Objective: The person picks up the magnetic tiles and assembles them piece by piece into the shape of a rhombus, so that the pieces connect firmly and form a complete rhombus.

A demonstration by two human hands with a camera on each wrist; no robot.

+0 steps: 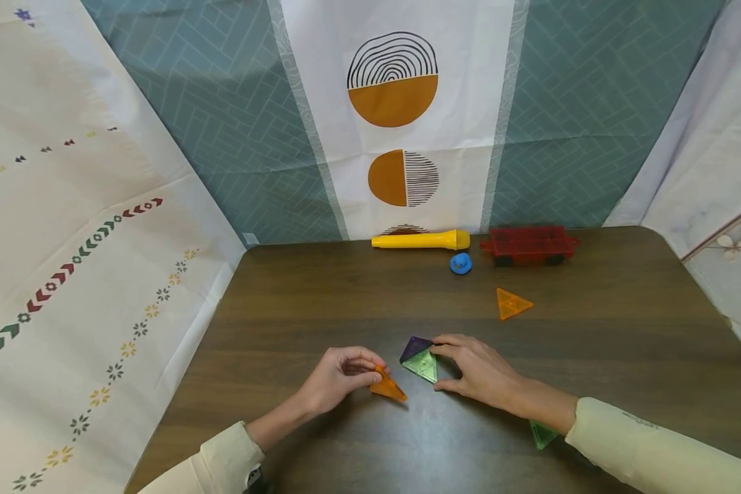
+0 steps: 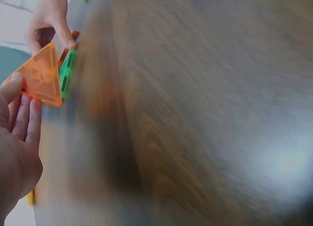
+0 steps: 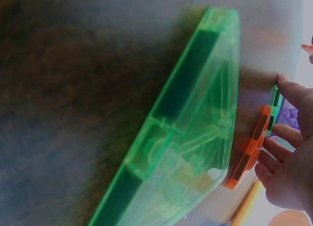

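Note:
My left hand (image 1: 341, 381) pinches an orange translucent triangle tile (image 1: 387, 385) by one corner, tilted just over the table. In the left wrist view this orange tile hides part of the tiles beyond it. My right hand (image 1: 478, 370) holds a green triangle tile (image 1: 423, 366) by its corners, thumb at the near one and forefinger at the far one. A dark purple triangle tile (image 1: 414, 346) lies flat against that green tile, edge to edge. Another green tile (image 3: 186, 152) looms large in the right wrist view, partly under my right forearm in the head view.
A loose orange triangle tile (image 1: 512, 304) lies beyond my right hand. Along the back edge of the wooden table (image 1: 309, 295) are a yellow toy microphone (image 1: 420, 240), a small blue hat-shaped piece (image 1: 460, 263) and a red translucent wheeled base (image 1: 531, 244). Patterned cloths hang behind.

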